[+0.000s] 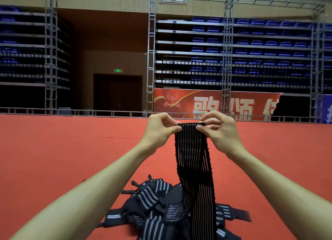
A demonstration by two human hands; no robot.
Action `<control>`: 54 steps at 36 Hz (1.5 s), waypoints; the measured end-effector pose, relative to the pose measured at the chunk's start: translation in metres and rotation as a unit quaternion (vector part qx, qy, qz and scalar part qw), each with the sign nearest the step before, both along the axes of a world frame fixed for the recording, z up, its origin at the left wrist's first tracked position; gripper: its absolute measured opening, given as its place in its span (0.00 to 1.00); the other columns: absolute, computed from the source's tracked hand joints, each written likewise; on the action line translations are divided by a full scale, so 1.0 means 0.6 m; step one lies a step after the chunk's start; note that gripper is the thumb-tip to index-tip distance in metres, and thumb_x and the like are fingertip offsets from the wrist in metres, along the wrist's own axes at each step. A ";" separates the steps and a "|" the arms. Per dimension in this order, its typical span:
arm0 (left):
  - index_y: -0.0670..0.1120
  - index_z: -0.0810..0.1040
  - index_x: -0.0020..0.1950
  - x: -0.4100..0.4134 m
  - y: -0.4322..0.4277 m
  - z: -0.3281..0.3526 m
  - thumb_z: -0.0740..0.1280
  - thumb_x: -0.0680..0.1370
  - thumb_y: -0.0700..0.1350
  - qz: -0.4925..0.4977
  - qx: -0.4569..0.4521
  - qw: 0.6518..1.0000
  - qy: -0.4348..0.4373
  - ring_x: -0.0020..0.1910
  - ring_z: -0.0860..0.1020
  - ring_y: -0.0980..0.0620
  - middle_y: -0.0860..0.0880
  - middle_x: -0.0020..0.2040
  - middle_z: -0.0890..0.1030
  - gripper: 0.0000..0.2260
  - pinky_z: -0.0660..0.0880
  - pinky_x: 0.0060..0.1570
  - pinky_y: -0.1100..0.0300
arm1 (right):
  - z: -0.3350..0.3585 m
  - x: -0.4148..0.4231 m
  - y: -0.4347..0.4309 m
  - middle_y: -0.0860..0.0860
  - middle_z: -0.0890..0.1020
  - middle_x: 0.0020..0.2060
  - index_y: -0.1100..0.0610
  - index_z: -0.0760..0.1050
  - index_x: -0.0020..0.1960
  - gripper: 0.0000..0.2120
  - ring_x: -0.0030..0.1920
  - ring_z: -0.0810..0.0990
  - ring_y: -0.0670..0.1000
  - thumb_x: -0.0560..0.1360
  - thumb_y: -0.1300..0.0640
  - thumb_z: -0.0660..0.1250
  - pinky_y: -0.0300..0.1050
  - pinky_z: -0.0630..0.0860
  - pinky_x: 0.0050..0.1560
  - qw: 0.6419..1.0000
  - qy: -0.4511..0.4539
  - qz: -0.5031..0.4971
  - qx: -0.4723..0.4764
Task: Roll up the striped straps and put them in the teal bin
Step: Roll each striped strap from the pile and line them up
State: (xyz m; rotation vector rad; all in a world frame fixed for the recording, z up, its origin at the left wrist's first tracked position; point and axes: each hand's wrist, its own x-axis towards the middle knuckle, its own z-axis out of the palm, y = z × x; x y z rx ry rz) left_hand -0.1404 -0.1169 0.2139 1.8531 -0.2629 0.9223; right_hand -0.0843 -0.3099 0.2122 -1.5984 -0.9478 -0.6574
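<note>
In the middle of the frame, both arms reach forward and hold one striped strap [193, 160] up by its top edge. The left hand [160, 130] pinches the upper left corner between its thumb and curled fingers, and the right hand [218, 130] pinches the upper right corner the same way, so the strap's top edge runs taut and level between them. That top edge looks folded or turned over into a narrow dark band. From there the strap hangs straight down, black with thin pale lengthwise stripes, and its lower end runs into the heap of striped straps [161, 209] lying at the bottom centre of the frame. The heap rests on the red floor [62, 150], a loose tangle of dark bands with white stripes, some with broad stripes and some with fine ones, several ends sticking out to the left and right. Beyond the floor, across the upper half of the frame, stand metal truss posts [150, 60], tiers of blue seats [256, 42], a dark doorway [117, 93] and a red banner [212, 103].
</note>
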 end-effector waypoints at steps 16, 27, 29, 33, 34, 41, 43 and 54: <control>0.46 0.69 0.39 0.007 -0.004 -0.002 0.72 0.73 0.31 -0.056 -0.034 0.998 -0.006 0.44 0.82 0.43 0.41 0.40 0.82 0.15 0.81 0.53 0.46 | -0.016 0.011 0.006 0.58 0.79 0.38 0.53 0.69 0.37 0.15 0.42 0.80 0.61 0.74 0.65 0.73 0.59 0.80 0.46 1.000 -0.021 -0.017 0.006; 0.46 0.73 0.41 0.014 -0.012 0.004 0.69 0.77 0.32 -0.092 -0.083 0.992 -0.030 0.40 0.79 0.51 0.44 0.43 0.79 0.11 0.79 0.43 0.52 | -0.020 -0.001 0.030 0.46 0.85 0.45 0.52 0.82 0.47 0.15 0.46 0.83 0.45 0.69 0.69 0.76 0.39 0.79 0.50 0.998 0.009 0.056 0.013; 0.49 0.73 0.47 0.011 -0.015 -0.004 0.68 0.78 0.34 -0.105 -0.069 0.992 -0.030 0.48 0.80 0.46 0.42 0.50 0.79 0.10 0.80 0.48 0.49 | -0.016 -0.001 0.035 0.46 0.85 0.44 0.51 0.82 0.46 0.16 0.45 0.84 0.43 0.69 0.72 0.75 0.37 0.79 0.49 0.997 0.031 0.060 0.041; 0.54 0.64 0.66 0.004 -0.022 -0.040 0.64 0.79 0.31 -0.164 -0.045 0.985 0.016 0.51 0.82 0.45 0.40 0.59 0.76 0.24 0.82 0.51 0.47 | -0.009 0.001 0.041 0.47 0.85 0.45 0.51 0.82 0.46 0.17 0.47 0.85 0.47 0.70 0.73 0.73 0.43 0.82 0.48 0.992 0.066 0.060 0.093; 0.56 0.61 0.69 0.003 -0.023 -0.051 0.63 0.79 0.30 -0.171 -0.036 0.984 0.030 0.51 0.83 0.46 0.39 0.59 0.77 0.27 0.82 0.51 0.48 | -0.008 0.002 0.041 0.48 0.85 0.46 0.51 0.82 0.47 0.17 0.46 0.85 0.46 0.71 0.74 0.72 0.43 0.82 0.47 0.990 0.073 0.059 0.103; 0.51 0.62 0.69 0.007 -0.021 -0.107 0.59 0.80 0.28 -0.113 0.016 0.992 0.058 0.49 0.83 0.50 0.38 0.55 0.80 0.23 0.81 0.52 0.47 | 0.001 0.014 0.037 0.51 0.85 0.46 0.54 0.82 0.52 0.17 0.43 0.85 0.44 0.73 0.74 0.70 0.39 0.81 0.41 0.978 0.119 0.051 0.164; 0.54 0.62 0.69 0.010 -0.021 -0.118 0.59 0.80 0.28 -0.105 0.030 0.992 0.055 0.51 0.83 0.45 0.40 0.54 0.82 0.26 0.80 0.54 0.44 | 0.003 0.015 0.038 0.51 0.84 0.44 0.55 0.82 0.53 0.16 0.42 0.85 0.43 0.73 0.74 0.70 0.39 0.80 0.41 0.975 0.126 0.050 0.176; 0.55 0.70 0.62 0.010 -0.027 -0.134 0.60 0.79 0.26 -0.172 0.010 0.984 0.054 0.64 0.78 0.51 0.55 0.62 0.75 0.25 0.77 0.62 0.46 | 0.020 0.016 0.047 0.55 0.83 0.50 0.53 0.83 0.49 0.17 0.47 0.85 0.55 0.71 0.74 0.71 0.49 0.83 0.43 0.972 0.134 0.079 0.175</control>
